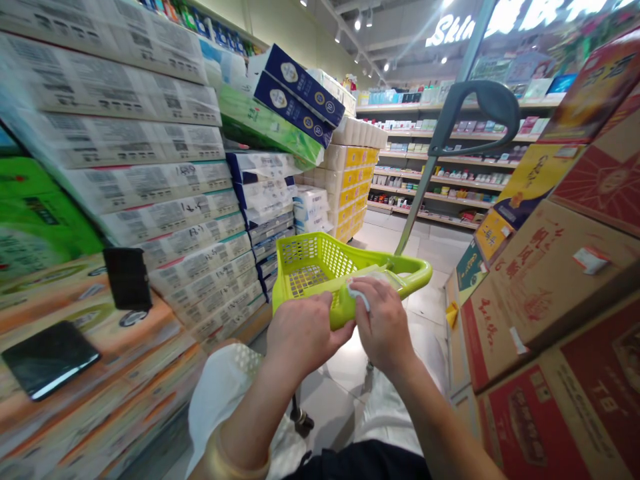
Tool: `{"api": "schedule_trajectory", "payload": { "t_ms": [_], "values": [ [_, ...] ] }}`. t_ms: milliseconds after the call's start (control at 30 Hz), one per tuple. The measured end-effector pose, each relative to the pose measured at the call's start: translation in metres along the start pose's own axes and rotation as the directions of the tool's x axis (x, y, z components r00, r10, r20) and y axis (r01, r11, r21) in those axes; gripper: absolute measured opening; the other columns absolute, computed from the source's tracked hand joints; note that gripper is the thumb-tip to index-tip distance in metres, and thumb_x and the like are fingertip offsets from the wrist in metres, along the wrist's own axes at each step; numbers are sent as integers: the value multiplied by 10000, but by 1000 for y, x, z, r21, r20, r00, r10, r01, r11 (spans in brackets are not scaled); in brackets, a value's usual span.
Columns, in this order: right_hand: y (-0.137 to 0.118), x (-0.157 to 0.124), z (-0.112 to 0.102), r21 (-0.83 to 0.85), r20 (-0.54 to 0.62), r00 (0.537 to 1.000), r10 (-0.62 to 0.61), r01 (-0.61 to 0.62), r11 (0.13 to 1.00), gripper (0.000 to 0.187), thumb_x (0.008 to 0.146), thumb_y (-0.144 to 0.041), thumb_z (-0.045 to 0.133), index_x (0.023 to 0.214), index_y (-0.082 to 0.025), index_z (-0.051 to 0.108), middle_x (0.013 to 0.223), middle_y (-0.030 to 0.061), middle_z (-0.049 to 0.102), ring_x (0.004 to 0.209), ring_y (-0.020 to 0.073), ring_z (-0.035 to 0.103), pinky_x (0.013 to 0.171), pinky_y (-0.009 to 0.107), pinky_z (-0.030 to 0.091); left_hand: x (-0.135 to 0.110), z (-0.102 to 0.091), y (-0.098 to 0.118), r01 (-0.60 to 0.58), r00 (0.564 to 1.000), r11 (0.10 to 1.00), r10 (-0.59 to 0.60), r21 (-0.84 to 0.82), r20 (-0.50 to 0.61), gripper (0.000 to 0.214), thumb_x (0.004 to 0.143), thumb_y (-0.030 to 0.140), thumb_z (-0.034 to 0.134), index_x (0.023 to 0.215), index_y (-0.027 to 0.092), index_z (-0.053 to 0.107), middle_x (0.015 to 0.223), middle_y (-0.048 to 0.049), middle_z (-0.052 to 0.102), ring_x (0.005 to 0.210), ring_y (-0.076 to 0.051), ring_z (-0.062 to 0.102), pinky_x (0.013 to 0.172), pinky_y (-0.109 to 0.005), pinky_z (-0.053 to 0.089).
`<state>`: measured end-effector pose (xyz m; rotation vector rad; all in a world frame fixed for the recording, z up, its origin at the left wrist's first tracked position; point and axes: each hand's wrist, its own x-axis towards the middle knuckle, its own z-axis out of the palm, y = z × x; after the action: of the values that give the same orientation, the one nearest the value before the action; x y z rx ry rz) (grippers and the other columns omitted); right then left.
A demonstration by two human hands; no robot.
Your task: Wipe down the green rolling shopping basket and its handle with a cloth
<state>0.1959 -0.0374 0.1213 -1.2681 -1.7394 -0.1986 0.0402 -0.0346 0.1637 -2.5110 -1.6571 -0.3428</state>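
Note:
A lime-green plastic shopping basket (340,257) with slotted sides stands in front of me, its near wall towards my body. My left hand (303,333) is closed on the near left rim, thumb pointing right along the wall. In my right hand (383,323) is a small white cloth (359,297), bunched under the fingers and pressed against the basket's near wall. Most of the cloth is hidden by the fingers. A grey pole with a curved grey handle (445,127) rises at the basket's right corner.
Wrapped tissue packs (185,173) are stacked high on the left. A black phone (50,357) and a black case (127,279) lie on orange packs. Cardboard cartons (555,287) line the right. Stocked shelves (435,150) stand behind. A caster wheel (301,421) rests on the tiled floor.

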Motion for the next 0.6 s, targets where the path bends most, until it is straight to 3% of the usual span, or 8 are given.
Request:
{"api": "schedule_trajectory", "payload": {
  "t_ms": [133, 300, 367, 500, 600],
  "values": [
    [-5, -1, -1, 70, 69, 996, -64, 60, 996, 251, 905, -182, 425, 1067, -216, 614, 1127, 76, 656, 1085, 220, 572, 1001, 411, 426, -1, 0, -3, -20, 1000, 1000, 20, -10, -5, 472, 860, 617, 387, 898, 202, 608, 814, -95, 716, 753, -277, 688, 636, -347, 462],
    [25, 8, -9, -4, -54, 994, 90, -90, 996, 249, 908, -218, 412, 1016, -210, 636, 1047, 89, 672, 1026, 245, 586, 948, 432, 444, -1, 1, -5, -18, 1000, 1000, 18, 12, 10, 488, 844, 635, 410, 923, 200, 617, 784, -99, 710, 727, -289, 681, 623, -357, 467],
    [21, 8, -6, -32, -68, 993, 95, -98, 995, 243, 908, -217, 415, 1009, -205, 636, 1054, 90, 668, 1023, 247, 578, 947, 433, 438, -1, 0, -4, -15, 1000, 1000, 15, 10, 8, 487, 840, 633, 419, 928, 199, 620, 781, -100, 709, 726, -286, 680, 630, -354, 470],
    [-5, 3, 4, 19, 43, 998, -35, 34, 999, 233, 904, -192, 437, 1046, -202, 622, 1110, 73, 658, 1068, 223, 561, 989, 399, 413, -1, 0, -4, -17, 1000, 1000, 17, -15, 3, 454, 860, 596, 409, 927, 200, 621, 814, -100, 714, 755, -276, 685, 662, -351, 473],
    [1, 4, 2, 50, 60, 998, -30, 27, 998, 229, 911, -202, 434, 1038, -204, 625, 1095, 66, 667, 1048, 216, 576, 969, 386, 425, -1, 0, -6, -26, 1000, 1000, 26, -17, 6, 466, 858, 610, 405, 922, 201, 618, 813, -100, 715, 749, -287, 686, 650, -360, 471]
  ]
}}
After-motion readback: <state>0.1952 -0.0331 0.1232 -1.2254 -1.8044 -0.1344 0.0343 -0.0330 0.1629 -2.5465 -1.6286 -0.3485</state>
